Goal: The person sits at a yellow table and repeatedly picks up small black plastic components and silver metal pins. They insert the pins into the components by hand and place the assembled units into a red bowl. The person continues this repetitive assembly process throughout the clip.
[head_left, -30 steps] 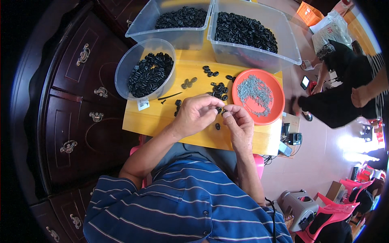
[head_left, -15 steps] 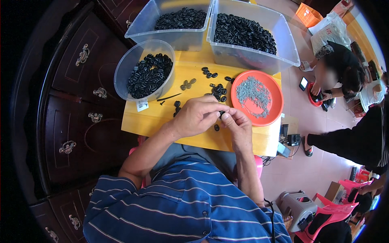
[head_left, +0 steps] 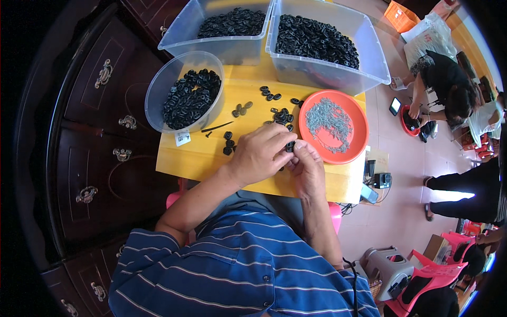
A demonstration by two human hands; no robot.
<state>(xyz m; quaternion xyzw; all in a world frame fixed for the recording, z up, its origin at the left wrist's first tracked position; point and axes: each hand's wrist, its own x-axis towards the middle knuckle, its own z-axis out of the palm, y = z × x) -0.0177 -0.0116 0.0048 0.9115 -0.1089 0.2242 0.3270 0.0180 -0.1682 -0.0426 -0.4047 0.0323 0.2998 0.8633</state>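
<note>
Between the fingertips of both hands is a small black oval plastic piece (head_left: pixel 290 146). My left hand (head_left: pixel 260 153) pinches it from the left, fingers bent over its top. My right hand (head_left: pixel 307 166) grips it from the right with thumb and finger; its lower fingers are curled and partly hidden. Loose black oval pieces (head_left: pixel 285 117) lie on the yellow table just beyond my hands, and a few more (head_left: pixel 228 142) sit left of my left wrist. Beside my right hand stands a red round plate (head_left: pixel 362 134) holding a heap of small silvery metal pins (head_left: pixel 328 124).
A clear round tub (head_left: pixel 153 108) and two clear rectangular bins (head_left: pixel 235 53) (head_left: pixel 327 79) hold many black pieces. Several brownish ovals (head_left: pixel 242 109) and a thin black strip (head_left: pixel 217 127) lie on the table (head_left: pixel 185 158). Dark drawers (head_left: pixel 90 127) stand left; people (head_left: pixel 443 79) are at right.
My fingers have shifted, so more of the black piece shows between them. At the right, a standing person's legs have moved farther right and apart.
</note>
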